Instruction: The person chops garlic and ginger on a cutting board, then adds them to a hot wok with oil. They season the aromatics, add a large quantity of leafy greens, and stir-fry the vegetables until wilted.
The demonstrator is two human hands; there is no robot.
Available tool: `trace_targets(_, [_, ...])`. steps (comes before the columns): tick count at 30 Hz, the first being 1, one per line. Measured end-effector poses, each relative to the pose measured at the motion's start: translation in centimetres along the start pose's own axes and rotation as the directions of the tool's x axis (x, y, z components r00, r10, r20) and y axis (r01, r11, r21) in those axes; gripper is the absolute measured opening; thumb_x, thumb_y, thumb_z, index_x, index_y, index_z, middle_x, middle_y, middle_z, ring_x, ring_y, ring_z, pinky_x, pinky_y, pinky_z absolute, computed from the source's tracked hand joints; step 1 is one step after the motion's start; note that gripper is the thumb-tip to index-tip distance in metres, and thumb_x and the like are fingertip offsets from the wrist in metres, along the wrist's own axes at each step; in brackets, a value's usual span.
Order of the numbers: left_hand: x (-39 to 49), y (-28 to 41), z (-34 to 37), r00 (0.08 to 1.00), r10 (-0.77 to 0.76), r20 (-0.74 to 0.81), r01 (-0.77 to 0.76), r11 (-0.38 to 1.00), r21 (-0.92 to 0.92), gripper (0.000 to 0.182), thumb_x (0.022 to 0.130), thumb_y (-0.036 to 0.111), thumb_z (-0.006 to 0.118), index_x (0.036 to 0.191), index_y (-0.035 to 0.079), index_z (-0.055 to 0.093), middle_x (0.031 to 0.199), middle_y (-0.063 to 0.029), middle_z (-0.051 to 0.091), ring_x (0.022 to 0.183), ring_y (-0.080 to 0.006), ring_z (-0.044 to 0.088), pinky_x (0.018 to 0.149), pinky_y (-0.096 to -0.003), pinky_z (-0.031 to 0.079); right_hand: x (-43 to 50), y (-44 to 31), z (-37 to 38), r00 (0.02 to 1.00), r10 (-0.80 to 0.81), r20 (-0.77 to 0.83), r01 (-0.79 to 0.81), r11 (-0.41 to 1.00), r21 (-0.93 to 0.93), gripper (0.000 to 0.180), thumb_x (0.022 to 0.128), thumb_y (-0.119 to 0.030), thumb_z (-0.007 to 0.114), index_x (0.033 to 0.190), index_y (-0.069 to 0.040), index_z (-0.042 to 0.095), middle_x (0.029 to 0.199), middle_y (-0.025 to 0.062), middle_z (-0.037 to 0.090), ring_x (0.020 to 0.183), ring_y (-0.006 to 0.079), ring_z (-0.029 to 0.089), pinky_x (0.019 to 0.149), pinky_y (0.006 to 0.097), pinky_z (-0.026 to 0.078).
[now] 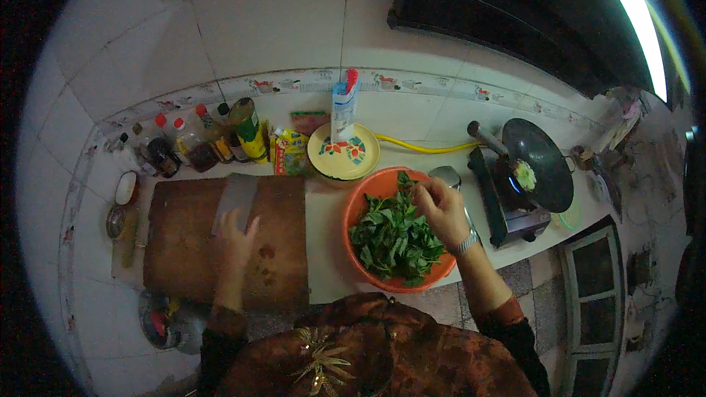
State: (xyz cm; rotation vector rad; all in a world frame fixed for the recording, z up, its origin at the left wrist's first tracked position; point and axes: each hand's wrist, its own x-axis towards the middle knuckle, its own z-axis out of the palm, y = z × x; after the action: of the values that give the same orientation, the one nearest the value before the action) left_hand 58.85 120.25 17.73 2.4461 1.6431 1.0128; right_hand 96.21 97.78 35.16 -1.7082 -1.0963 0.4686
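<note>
Above the wooden cutting board (187, 231), my left hand (237, 234) is blurred, fingers spread, with nothing seen in it. A cleaver (234, 201) lies near its fingertips, its broad blade flat on the board. My right hand (441, 212), with a metal watch band at the wrist, is over the right side of an orange plastic basin (353, 253). Its fingertips are pinched together beside a leafy sprig (406, 180); the grip is partly hidden. Leafy greens (394, 234) fill the basin. Behind it a yellow enamel plate (345, 168) holds an upright plastic packet (344, 113).
To the right, a wok (538, 165) with pale green food tilts on a lit portable gas stove (507, 215). A ladle (445, 175) lies between basin and stove. Sauce bottles (201, 154) line the wall, and a yellow hose (422, 147) runs to the stove.
</note>
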Motion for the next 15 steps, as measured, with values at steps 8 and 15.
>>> trace_targets(8, [18.0, 15.9, 13.5, 0.969, 0.144, 0.199, -0.029, 0.871, -0.491, 0.097, 0.068, 0.040, 0.090, 0.140, -0.003, 0.042, 0.135, -0.0237, 0.055, 0.120, -0.0367, 0.058, 0.099, -0.0434, 0.048, -8.6, -3.0, -0.2, 0.998, 0.021, 0.064, -0.020, 1.000, -0.016, 0.016, 0.100, -0.012, 0.058, 0.100, 0.002, 0.066, 0.077, 0.0062, 0.068, 0.065, 0.0116, 0.064, 0.059, 0.0267, 0.052])
trace_targets(15, [22.5, 18.9, 22.5, 0.777, 0.401, 0.485, -0.178, 0.880, -0.441, 0.077, 0.067, 0.046, 0.087, 0.121, -0.004, 0.062, 0.100, -0.0212, 0.072, 0.092, -0.0339, 0.071, 0.083, -0.0442, 0.055, -16.3, -1.7, -4.1, 0.857, 0.397, -0.327, -0.400, 0.914, 0.063, 0.018, 0.101, -0.011, 0.056, 0.102, 0.004, 0.066, 0.080, 0.0080, 0.069, 0.063, 0.0117, 0.065, 0.056, 0.0267, 0.053])
